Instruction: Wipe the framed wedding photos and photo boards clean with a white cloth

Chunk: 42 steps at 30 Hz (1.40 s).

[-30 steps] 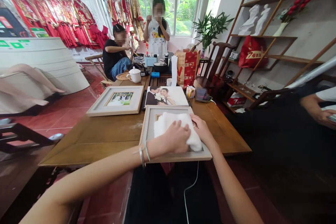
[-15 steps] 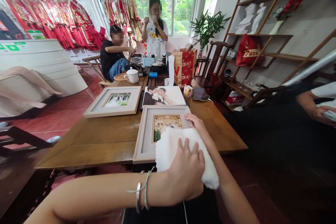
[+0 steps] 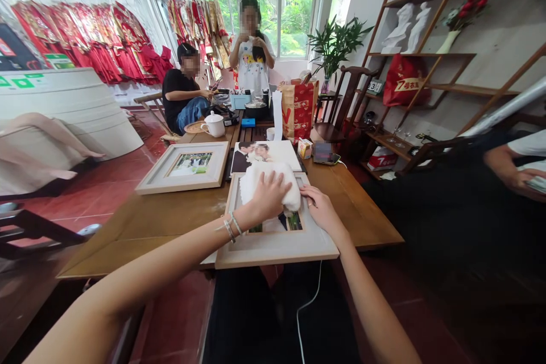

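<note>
A white towel [image 3: 251,179] lies bunched on the upper part of a pale wooden picture frame [image 3: 273,259]. My left hand [image 3: 269,196], with bracelets at the wrist, presses on the towel and holds it with its fingers spread over it. The towel and hand cover most of the framed photo; dark and green bits of it show below them. On the frame's right edge, my right hand [image 3: 321,209] has its fingers laid over the side and grips it. The frame lies face up at the near edge of the wooden table [image 3: 170,233].
Another framed photo [image 3: 181,165] lies to the left. Behind are a couple's photo print [image 3: 281,156], a lidded white mug [image 3: 213,124], a red paper bag [image 3: 298,111] and a phone [image 3: 326,152]. Two people are at the far end. A white cable [image 3: 307,301] hangs below the frame.
My left hand has moved forward with the towel, from above the frame's near right part to its far part. My right hand stays at the right edge.
</note>
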Motion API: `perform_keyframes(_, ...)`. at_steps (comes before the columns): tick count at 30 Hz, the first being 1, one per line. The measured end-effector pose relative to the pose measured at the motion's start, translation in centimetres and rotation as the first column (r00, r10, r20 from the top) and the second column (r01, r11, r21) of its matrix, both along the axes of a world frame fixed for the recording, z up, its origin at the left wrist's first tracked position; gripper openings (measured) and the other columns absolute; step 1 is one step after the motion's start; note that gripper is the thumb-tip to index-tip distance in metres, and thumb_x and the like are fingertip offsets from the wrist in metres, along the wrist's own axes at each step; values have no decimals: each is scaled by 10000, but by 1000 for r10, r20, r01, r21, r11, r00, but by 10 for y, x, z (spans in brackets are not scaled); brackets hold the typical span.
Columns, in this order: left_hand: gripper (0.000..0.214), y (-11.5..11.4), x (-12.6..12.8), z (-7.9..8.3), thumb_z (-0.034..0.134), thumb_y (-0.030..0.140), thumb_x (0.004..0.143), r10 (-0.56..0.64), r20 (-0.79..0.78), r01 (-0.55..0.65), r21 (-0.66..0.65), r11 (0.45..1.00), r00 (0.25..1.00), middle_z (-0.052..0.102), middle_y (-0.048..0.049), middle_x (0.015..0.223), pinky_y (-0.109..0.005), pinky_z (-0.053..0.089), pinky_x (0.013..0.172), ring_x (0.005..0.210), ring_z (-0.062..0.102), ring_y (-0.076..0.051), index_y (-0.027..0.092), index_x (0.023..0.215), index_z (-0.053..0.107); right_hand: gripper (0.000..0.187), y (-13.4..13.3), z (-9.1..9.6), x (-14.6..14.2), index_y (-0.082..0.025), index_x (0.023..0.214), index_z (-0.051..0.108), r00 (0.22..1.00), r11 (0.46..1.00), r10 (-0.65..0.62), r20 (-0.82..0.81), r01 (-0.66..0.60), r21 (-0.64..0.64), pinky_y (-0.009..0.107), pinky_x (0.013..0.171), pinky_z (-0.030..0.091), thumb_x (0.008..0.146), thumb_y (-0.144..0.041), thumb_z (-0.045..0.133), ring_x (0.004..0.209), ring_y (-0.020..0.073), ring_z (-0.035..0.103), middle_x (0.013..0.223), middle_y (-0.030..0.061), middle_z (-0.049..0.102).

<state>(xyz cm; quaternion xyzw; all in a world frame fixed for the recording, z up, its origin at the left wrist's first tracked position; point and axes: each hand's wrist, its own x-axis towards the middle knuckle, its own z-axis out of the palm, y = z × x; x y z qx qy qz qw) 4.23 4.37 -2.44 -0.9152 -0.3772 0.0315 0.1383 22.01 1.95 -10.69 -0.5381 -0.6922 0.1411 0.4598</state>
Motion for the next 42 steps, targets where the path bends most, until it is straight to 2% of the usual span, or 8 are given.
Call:
perform_keyframes(7,623,33,7,-3,545,215,757,-122,42,122,-1,993,992,349,-119,1466,-546,221,1079,1361,249,-331,193,1361,396,391,-3,6,-1,-186,900,707,1000,1000,22,-22,-22,-6,423,1053,386,733,-3,406,1172,215,549,1137,97,663)
perform_keyframes(11,572,32,7,-2,508,258,785,-152,22,153,-71,986,988,355,-153,1456,-585,231,1050,1354,248,-357,161,1343,421,383,-3,5,-2,-181,888,707,999,1000,19,-32,-19,-2,415,1053,386,738,-9,399,1173,217,548,1149,105,658)
perform_keyframes(17,501,-12,0,11,490,269,800,-193,17,192,-207,959,981,485,-172,1333,-559,356,957,1254,395,-361,152,1286,494,370,-2,3,-1,-200,913,712,999,1000,24,-48,-23,6,418,1030,409,763,-38,414,1150,220,565,1079,90,686)
perform_keyframes(23,490,-68,-16,35,487,272,804,-307,57,304,-395,867,950,515,-121,1325,-500,378,975,1224,450,-311,189,1286,510,383,-3,2,-1,-181,947,708,999,1000,10,-32,-10,0,418,1047,395,765,-34,405,1146,211,565,1079,98,687)
perform_keyframes(28,615,-115,-23,44,551,299,746,-336,50,331,-361,872,940,438,-172,1392,-618,283,1018,1287,358,-386,155,1335,445,390,-2,0,0,-172,994,697,1000,1000,2,-29,-1,7,433,1049,394,763,-43,410,1147,219,567,1095,111,681)
perform_keyframes(31,676,-125,-24,40,561,325,731,-319,32,311,-334,890,947,392,-196,1422,-670,233,1021,1305,316,-419,135,1359,402,403,-2,-1,0,-185,997,700,1000,1000,-3,-27,4,13,438,1054,390,755,-39,413,1141,218,570,1092,101,681)
perform_keyframes(35,644,-108,-20,27,545,337,763,-222,26,219,-301,928,975,437,-195,1386,-674,259,1005,1282,354,-414,137,1357,399,410,-1,-1,1,-177,1014,695,1000,1000,16,-10,-16,3,447,1064,381,755,-35,411,1162,221,556,1106,107,674)
perform_keyframes(42,637,-36,-15,0,601,295,760,-89,-2,88,-99,991,996,408,-202,1403,-635,252,1029,1306,332,-395,148,1346,399,458,0,-3,2,-181,1066,678,999,999,37,36,-37,10,449,1073,373,742,-7,405,1185,216,537,1166,107,650)
